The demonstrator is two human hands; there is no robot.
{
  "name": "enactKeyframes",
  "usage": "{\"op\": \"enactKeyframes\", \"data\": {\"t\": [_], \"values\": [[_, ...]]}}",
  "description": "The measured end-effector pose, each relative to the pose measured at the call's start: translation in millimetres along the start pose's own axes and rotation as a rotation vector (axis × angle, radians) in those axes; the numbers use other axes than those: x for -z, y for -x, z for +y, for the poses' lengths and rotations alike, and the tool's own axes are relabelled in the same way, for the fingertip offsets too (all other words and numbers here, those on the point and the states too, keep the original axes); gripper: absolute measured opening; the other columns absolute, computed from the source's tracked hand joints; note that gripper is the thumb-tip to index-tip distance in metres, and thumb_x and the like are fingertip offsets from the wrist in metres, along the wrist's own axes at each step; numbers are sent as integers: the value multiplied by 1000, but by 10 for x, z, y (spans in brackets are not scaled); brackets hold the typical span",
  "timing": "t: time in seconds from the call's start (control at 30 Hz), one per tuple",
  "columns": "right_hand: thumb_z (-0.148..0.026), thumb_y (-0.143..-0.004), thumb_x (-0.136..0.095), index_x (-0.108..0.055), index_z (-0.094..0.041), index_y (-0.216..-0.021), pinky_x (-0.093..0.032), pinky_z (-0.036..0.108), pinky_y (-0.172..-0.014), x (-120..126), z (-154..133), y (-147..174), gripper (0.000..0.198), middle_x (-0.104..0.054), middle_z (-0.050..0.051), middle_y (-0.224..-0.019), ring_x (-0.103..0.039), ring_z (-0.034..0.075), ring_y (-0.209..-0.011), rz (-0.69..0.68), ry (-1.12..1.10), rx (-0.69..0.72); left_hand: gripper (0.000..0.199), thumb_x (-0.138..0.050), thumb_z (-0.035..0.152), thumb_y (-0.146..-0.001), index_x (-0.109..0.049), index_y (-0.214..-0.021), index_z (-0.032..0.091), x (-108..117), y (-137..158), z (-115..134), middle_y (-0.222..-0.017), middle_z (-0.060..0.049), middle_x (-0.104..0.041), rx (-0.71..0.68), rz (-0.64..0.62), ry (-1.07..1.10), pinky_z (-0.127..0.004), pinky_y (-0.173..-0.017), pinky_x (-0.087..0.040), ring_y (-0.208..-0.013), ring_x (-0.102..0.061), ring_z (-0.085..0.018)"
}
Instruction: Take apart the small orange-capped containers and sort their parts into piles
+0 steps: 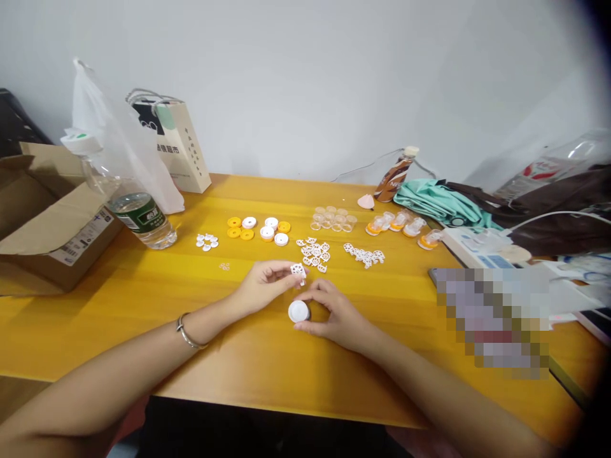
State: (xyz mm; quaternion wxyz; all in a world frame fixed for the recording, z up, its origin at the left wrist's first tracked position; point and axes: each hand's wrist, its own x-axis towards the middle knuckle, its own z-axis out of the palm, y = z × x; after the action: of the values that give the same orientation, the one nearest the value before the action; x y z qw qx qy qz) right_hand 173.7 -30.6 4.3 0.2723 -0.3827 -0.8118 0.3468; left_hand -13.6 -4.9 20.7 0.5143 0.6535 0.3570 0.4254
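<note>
Between the thumb and fingers of my left hand is a small white spoked plastic wheel. My right hand curls its thumb and forefinger around the edge of a white round cap near the table top. Just beyond my hands lies a pile of similar white spoked pieces, with more small white openwork parts to its right. Yellow discs and white discs are grouped behind my left hand. Clear round cups stand in rows farther back.
Small white parts and tiny rings lie at left, near a tilted water bottle and cardboard box. Orange-and-clear assemblies, a brown drink bottle, a teal folded cloth item and a power strip are at right.
</note>
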Motion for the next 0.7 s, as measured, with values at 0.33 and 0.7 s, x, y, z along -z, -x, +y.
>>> {"op": "enactKeyframes", "data": {"t": [0.33, 0.7], "values": [[-38, -77, -62, -59, -20, -93, -42, 30, -71, 148, -49, -7, 25, -57, 4, -86, -52, 16, -79, 172, -75, 11, 20, -66, 26, -75, -66, -93, 16, -30, 10, 51, -87, -4, -68, 40, -42, 193, -24, -75, -49, -77, -61, -11], [-42, -78, -59, -63, -20, -71, -43, 28, -72, 18, -197, 1, 23, -61, 0, -71, -55, 14, -72, 150, -595, -118, 17, -68, 24, -74, -66, -88, 16, -139, 69, 98, -81, -2, -58, -39, -83, 230, -24, -71, -45, -76, -56, -12]]}}
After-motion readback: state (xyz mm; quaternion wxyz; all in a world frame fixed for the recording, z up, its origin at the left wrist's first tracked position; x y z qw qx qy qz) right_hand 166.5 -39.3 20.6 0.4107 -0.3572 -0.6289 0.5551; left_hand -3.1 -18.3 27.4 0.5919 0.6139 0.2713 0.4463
